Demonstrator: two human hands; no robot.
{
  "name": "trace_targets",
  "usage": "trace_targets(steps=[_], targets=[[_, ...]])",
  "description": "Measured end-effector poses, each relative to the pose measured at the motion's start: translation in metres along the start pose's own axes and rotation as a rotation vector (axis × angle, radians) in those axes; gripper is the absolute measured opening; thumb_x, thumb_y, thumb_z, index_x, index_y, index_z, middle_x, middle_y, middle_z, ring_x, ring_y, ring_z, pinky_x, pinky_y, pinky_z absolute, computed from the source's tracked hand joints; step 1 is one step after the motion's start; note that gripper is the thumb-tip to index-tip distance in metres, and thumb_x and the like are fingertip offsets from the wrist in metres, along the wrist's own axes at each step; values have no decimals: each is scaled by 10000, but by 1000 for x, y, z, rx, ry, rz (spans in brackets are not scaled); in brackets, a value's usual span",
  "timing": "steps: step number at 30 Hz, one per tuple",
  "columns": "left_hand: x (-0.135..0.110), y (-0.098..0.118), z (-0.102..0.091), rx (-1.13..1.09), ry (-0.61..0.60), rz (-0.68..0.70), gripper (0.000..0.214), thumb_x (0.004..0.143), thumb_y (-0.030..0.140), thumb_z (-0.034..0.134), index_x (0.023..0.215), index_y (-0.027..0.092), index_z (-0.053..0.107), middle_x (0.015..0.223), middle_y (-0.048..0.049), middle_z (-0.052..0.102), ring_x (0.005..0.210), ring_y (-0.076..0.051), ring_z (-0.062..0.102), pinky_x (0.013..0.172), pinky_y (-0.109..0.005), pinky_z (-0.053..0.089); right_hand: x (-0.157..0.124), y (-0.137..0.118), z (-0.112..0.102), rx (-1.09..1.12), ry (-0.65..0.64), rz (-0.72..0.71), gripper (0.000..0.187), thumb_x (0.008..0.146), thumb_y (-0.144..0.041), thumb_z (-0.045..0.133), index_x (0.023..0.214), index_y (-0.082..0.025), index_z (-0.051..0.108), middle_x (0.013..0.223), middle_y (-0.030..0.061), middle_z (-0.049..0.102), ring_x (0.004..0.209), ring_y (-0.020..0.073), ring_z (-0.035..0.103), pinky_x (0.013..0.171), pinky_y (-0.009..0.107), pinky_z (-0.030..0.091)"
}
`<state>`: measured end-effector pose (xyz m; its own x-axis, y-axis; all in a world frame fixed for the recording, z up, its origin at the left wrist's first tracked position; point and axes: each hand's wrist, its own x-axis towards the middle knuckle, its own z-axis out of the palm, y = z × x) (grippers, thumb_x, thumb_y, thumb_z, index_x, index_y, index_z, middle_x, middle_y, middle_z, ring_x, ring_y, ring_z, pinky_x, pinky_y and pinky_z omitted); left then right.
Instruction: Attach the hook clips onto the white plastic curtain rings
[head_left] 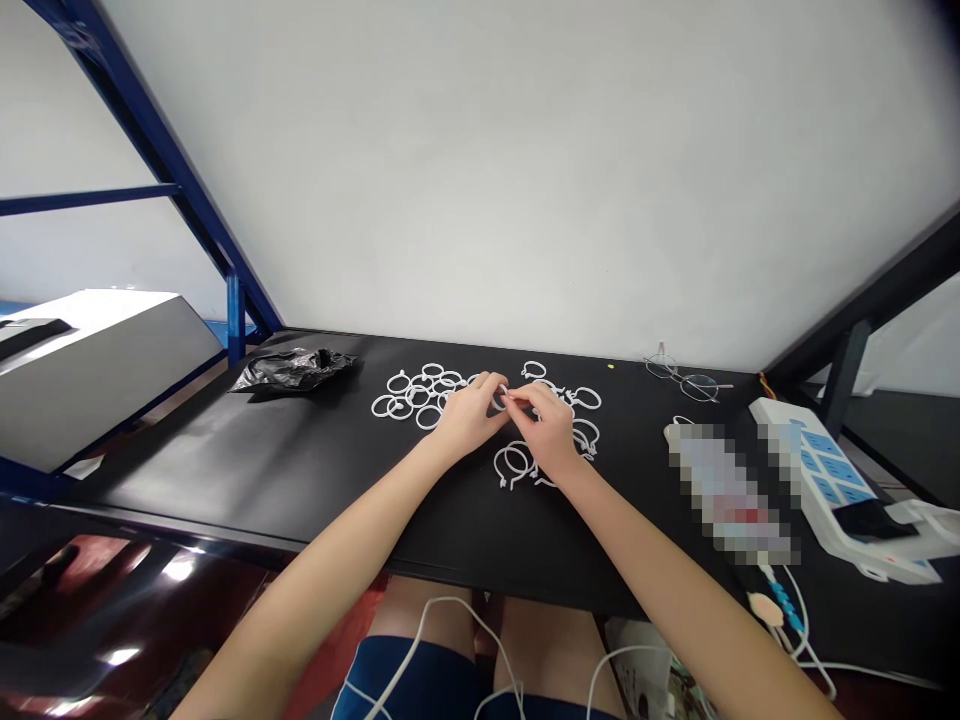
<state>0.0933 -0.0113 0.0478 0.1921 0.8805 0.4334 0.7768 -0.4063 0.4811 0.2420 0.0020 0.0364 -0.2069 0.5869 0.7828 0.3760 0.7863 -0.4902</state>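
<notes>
A black bench [300, 470] carries loose white plastic rings. None of the rings sits in a container; all lie directly on the bench surface. A crumpled black plastic bag [292, 369] lies at the far left of the bench; its contents cannot be seen.

The left hand [469, 412] and the right hand [551, 425] meet at the centre of the bench, fingertips touching. Both hands are closed narrowly around one small white ring [504, 396], pinched between the fingertips just above the bench surface.

One group of rings [416, 392] lies just beyond and to the left of the left hand. A second group [585, 415] lies just right of the right hand. A pair of rings [513, 464] lies on the near side, between the two wrists.

Well to the right lie a pair of glasses [686, 378], near the far edge, and a white power strip [829, 480] with blue sockets.
</notes>
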Motion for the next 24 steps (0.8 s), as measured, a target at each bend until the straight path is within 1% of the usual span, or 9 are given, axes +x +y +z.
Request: trace_targets(steps=[3,7,12,16,24], targets=[[-1,-1,0,6,9,6,219,860,326,571,1049,222,535,1033,-17,606,752,-123,612,593,-228,413,0,2,0,7,1,9,131,915,-219,521,882,-222,647,866,50,655,802,179,617,707,335,552],[-1,-2,2,64,22,58,83,885,274,530,920,206,564,928,-1,589,748,-113,585,572,-211,377,-1,4,1,-10,13,-19,147,913,-177,504,904,-219,644,897,59,665,829,182,626,724,337,552],[-1,-1,2,77,25,118,169,924,279,461,829,185,564,827,2,548,699,-101,530,561,-204,349,0,5,1,-48,49,-67,206,902,-117,465,930,-216,644,918,63,677,873,189,634,759,358,548],[-1,1,1,56,7,130,174,923,272,460,825,177,568,814,-3,545,690,-99,518,565,-200,355,0,5,1,-56,41,-50,225,890,-114,462,928,-226,654,913,58,687,865,198,634,747,372,548],[0,0,1,51,10,142,147,910,257,483,827,177,575,827,-4,558,689,-95,521,569,-201,357,0,3,1,-66,38,-35,250,891,-128,454,960,-233,670,907,55,705,813,200,628,730,384,550]])
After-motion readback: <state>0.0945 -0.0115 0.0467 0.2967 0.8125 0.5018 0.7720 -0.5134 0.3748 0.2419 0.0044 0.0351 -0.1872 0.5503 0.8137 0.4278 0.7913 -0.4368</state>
